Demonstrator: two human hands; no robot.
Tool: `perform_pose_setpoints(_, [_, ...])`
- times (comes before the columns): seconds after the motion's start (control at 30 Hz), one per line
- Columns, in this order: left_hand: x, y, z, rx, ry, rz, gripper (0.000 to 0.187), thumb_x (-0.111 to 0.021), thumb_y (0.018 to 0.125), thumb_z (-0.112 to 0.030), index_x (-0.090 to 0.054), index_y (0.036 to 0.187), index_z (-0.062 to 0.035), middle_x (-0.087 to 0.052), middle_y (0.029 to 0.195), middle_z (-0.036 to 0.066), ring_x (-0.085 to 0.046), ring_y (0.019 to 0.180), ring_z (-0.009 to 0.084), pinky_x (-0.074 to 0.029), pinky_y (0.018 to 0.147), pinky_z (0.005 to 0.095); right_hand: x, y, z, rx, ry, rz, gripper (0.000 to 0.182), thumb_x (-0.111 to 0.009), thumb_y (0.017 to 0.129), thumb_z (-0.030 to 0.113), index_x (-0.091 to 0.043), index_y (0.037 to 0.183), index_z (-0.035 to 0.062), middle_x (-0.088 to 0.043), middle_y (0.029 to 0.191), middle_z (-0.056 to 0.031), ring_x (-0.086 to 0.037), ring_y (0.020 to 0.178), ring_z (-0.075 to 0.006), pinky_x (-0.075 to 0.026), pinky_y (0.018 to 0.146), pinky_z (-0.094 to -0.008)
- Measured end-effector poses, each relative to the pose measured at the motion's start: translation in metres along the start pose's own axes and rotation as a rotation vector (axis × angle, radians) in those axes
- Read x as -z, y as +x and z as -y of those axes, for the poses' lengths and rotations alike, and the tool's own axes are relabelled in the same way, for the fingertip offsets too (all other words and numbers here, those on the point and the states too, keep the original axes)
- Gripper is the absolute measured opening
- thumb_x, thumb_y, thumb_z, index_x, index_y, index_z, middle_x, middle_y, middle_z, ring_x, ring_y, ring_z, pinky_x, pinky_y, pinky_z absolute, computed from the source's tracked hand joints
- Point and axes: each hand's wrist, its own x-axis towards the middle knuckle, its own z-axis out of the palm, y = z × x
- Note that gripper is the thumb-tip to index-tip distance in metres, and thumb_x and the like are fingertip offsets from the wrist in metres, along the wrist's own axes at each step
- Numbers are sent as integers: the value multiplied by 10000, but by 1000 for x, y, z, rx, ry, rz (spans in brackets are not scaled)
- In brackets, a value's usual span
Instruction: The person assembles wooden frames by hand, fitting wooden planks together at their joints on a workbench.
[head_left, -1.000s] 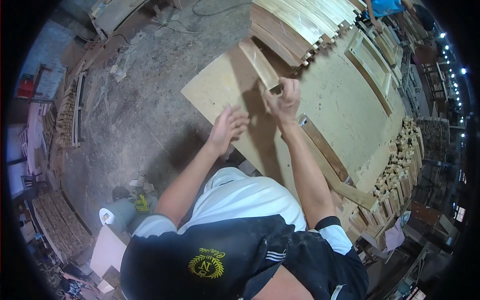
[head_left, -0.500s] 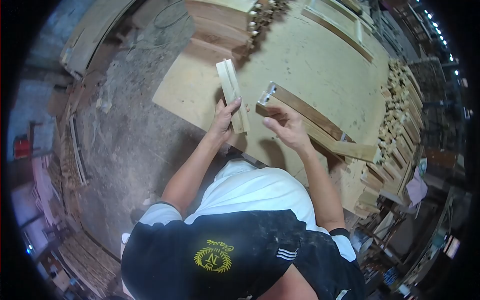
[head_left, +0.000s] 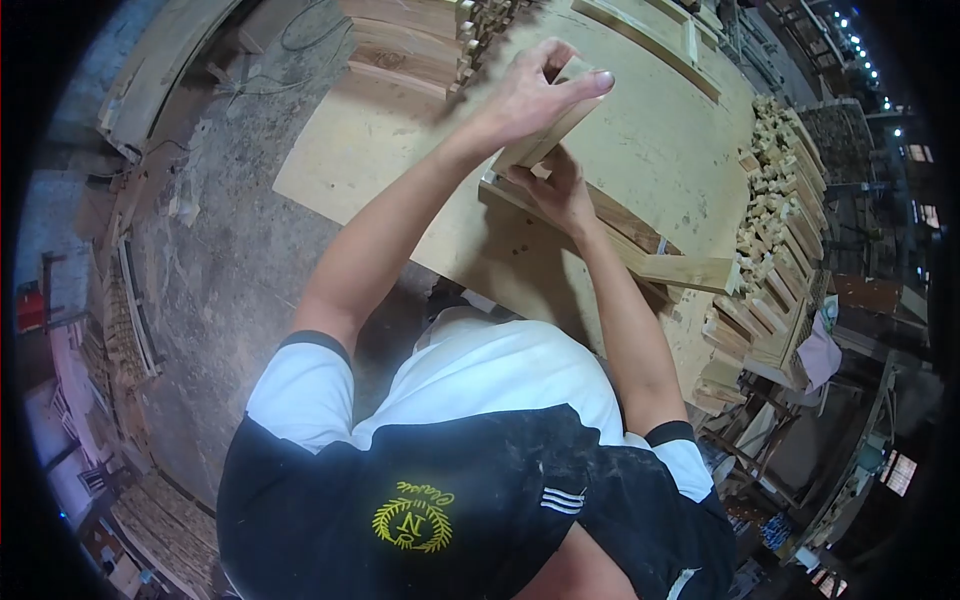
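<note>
The left hand (head_left: pixel 525 95) is closed around a short pale wooden slat (head_left: pixel 540 135), fingers wrapped over its upper end, holding it tilted above the long brown wooden rail (head_left: pixel 625 225) on the pale plywood worktable (head_left: pixel 400 150). The slat looks light, stiff and dry, likely best gripped across its narrow faces near one end. It is straight-edged and light-grained. Below it, the right hand (head_left: pixel 555 190) presses loosely curled fingers at the rail's end; whether it grips anything cannot be told.
</note>
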Motion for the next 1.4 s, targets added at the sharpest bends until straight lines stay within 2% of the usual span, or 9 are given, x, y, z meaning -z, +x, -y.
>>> perform_pose_setpoints(0.3, [-8,-14,39,-38,-164,-198,332,-731,865,-310,-625,935,-3,-624,750,28,-579,711,92,-480,633,269,-11,4,-14,-22,-290,22,576,-818,751,245,-543,1217,50,-675,1018,-159,-669,905,-357,-528,818,-440])
perform_pose_setpoints(0.5, [-14,-42,65,-311,-29,-319,373,-758,802,-344,-619,915,-17,-619,686,82,-601,619,153,-493,575,309,-22,7,-51,525,-501,-127,556,-813,710,225,-540,1160,46,-629,939,-147,-620,815,-369,-474,723,-477])
perform_pose_setpoints(0.67, [-11,-45,51,-262,-82,-275,365,-760,795,-314,-608,939,-16,-629,727,92,-619,647,181,-508,605,320,-17,-7,-42,365,-538,-105,610,-809,710,237,-531,1219,48,-626,1071,-165,-615,972,-359,-455,852,-466])
perform_pose_setpoints(0.83, [23,-48,81,-116,-275,-194,667,-544,894,-607,-558,1247,-40,-627,1112,76,-585,1014,149,-453,881,314,24,-112,13,129,-463,-305,476,-790,774,154,-595,1185,13,-642,1084,-166,-638,946,-276,-514,827,-371])
perform_pose_setpoints(0.93, [63,-57,107,192,-228,-209,754,-364,954,-695,-538,1358,-83,-630,1194,70,-563,1132,182,-387,1017,386,82,-221,-17,-117,-402,-657,186,-703,863,35,-661,1042,6,-675,931,-60,-643,810,-133,-524,738,-261])
perform_pose_setpoints(0.97, [72,-57,123,360,-203,-191,727,-392,957,-651,-547,1356,-64,-637,1207,86,-564,1135,198,-394,990,376,101,-247,-26,-422,-41,-991,140,-665,905,50,-652,1042,23,-661,883,-46,-635,752,-128,-520,680,-260])
perform_pose_setpoints(1.07, [58,-53,153,637,-87,-3,653,-426,976,-581,-554,1360,-69,-643,1214,88,-560,1158,214,-404,963,363,191,-284,-66,-532,-228,-1234,154,-581,963,146,-632,1049,29,-648,878,-42,-606,701,-106,-486,623,-247])
perform_pose_setpoints(1.3, [2,-39,130,549,-222,52,558,-472,941,-652,-635,1070,-135,-675,1037,69,-644,949,178,-517,813,344,257,-234,-192,-288,-573,-883,366,-614,975,303,-675,1144,-16,-682,1138,-36,-629,971,-142,-494,848,-320])
perform_pose_setpoints(1.4, [8,-23,115,628,-344,70,664,-436,915,-731,-671,909,-110,-697,959,80,-666,875,169,-523,798,336,246,-205,-106,-319,-45,-986,371,-630,969,313,-657,1177,6,-663,1171,-47,-608,1036,-142,-496,872,-323])
